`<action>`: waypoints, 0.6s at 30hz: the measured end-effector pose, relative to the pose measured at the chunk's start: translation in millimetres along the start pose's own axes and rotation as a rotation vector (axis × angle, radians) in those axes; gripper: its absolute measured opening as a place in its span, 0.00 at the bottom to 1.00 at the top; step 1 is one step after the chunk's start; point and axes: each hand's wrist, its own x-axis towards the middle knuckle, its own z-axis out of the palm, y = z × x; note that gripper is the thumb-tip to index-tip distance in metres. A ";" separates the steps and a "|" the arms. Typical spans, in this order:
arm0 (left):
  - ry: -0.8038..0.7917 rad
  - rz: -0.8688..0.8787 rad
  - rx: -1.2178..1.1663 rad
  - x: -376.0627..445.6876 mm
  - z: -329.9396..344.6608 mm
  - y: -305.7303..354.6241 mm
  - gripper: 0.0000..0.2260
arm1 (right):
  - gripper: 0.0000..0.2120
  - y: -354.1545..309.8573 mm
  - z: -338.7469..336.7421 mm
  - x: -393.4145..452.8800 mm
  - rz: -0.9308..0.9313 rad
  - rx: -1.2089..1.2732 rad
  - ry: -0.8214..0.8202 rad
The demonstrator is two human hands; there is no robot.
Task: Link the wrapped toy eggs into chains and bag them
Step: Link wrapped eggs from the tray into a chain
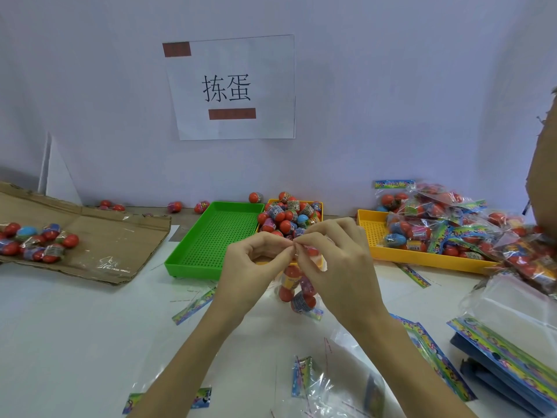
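A paper sign [232, 87] hangs on the wall above a flattened cardboard sheet [99, 236].

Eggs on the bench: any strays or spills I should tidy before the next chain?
Yes. Several loose eggs lie along the back wall, outside any tray. The heaped yellow tray is overfull, with one egg sitting behind the green tray. Torn label strips litter the table.

My left hand [251, 267] and right hand [334, 260] meet fingertip to fingertip, pinching the clear top of a bag [297, 289] of eggs that hangs below them over the table [75, 327]. Behind sit a green tray [211, 236], a tray heaped with loose eggs [289, 217], and a yellow tray [422, 254] piled with filled bags [452, 227]. More eggs lie on cardboard [105, 236] at left.
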 end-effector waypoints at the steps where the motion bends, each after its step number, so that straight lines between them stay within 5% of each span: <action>1: 0.000 -0.002 0.001 -0.3 0.4 0.1 0.03 | 0.05 0.3 -0.2 -0.1 0.005 -0.002 0.000; 12: 0.009 -0.013 0.032 0.1 2.7 -0.9 0.03 | 0.05 -3.5 1.5 2.3 0.105 0.014 0.020; 18: 0.189 -0.144 -0.104 12.5 -20.2 -8.0 0.02 | 0.03 39.3 -17.9 14.3 0.378 0.050 0.116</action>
